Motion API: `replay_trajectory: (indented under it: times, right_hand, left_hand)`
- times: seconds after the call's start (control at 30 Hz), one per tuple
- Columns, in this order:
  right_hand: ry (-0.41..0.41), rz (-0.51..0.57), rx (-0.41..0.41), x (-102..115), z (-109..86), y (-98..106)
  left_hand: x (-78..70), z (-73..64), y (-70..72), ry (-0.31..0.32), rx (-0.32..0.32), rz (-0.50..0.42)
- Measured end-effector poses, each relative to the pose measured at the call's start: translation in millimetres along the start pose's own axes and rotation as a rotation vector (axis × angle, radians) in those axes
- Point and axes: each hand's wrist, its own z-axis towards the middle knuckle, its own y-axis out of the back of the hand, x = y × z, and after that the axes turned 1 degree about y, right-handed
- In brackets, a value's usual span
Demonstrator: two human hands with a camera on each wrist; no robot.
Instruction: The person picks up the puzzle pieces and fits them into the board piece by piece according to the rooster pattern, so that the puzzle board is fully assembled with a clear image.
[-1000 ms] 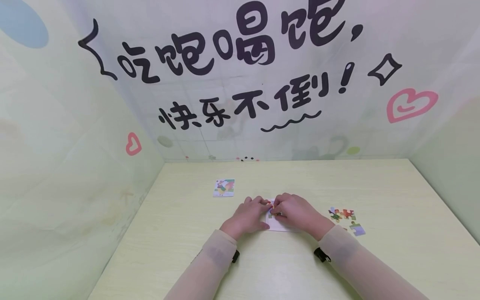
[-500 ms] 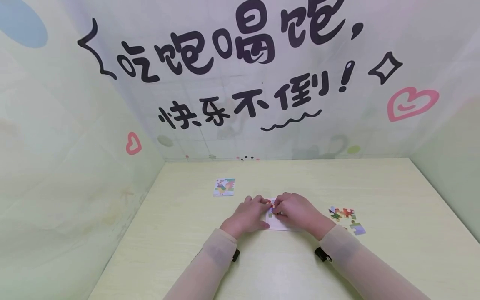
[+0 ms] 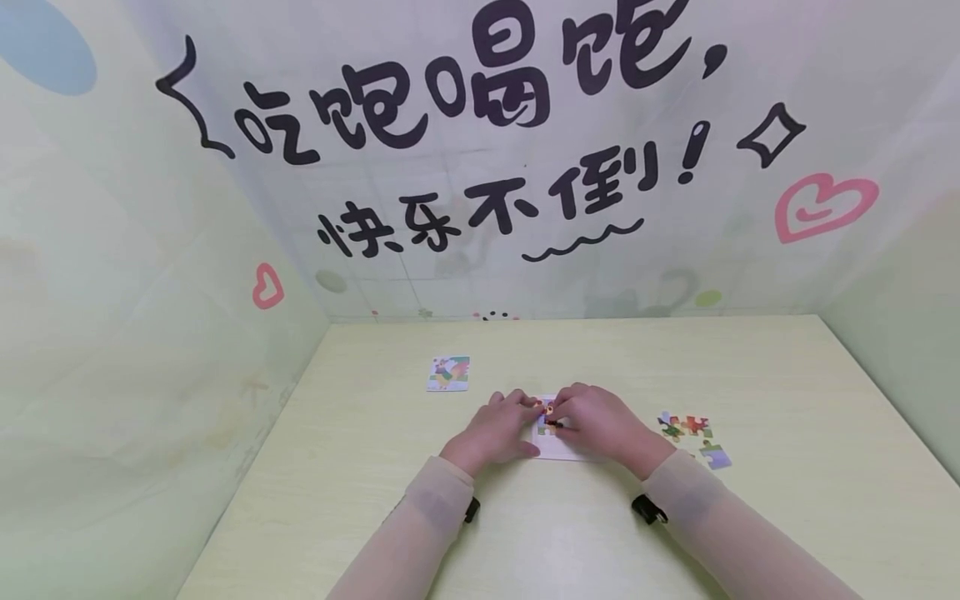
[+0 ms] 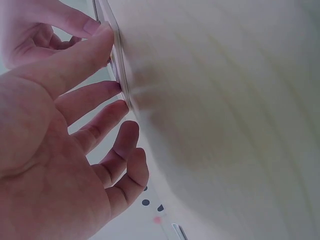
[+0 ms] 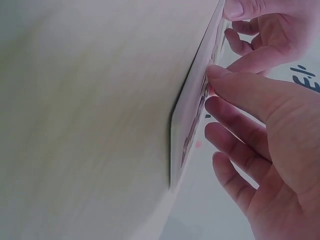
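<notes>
On the table lies a white puzzle board (image 3: 562,451) with a few colourful pieces (image 3: 545,431) set in its left part. My left hand (image 3: 495,433) holds the board's left side, thumb at the near corner and fingers farther up the edge. From the right, my right hand (image 3: 603,425) pinches a puzzle piece over the placed ones; the piece is mostly hidden by fingertips. In the right wrist view, the right thumb and forefinger meet at the face of the board (image 5: 192,100), the other fingers loosely bent. The left wrist view shows the board (image 4: 120,60) edge-on at the left fingertips.
Loose puzzle pieces (image 3: 693,427) lie to the right of the board, with a blue and green piece (image 3: 715,455) nearer. A small picture card (image 3: 448,374) of a rooster-like bird lies at the back left. Printed cloth walls (image 3: 480,283) bound the table (image 3: 375,417).
My right fingertips have shifted slightly to the right and lifted a little, so more of the placed pieces shows. The left hand and the board stay in place.
</notes>
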Motion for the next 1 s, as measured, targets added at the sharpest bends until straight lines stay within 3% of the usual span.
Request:
replay_trajectory:
  times: [0.37,1.0]
  right_hand:
    - [0.055,-0.001,-0.005,-1.2,-0.2,0.3]
    - [0.07,-0.025,-0.022,-1.2,0.0,-4.3]
  left_hand:
    - [-0.1,-0.3,1.2,-0.005,0.002,-0.018]
    - [1.3,0.1,0.1,-0.009,0.0,-0.018]
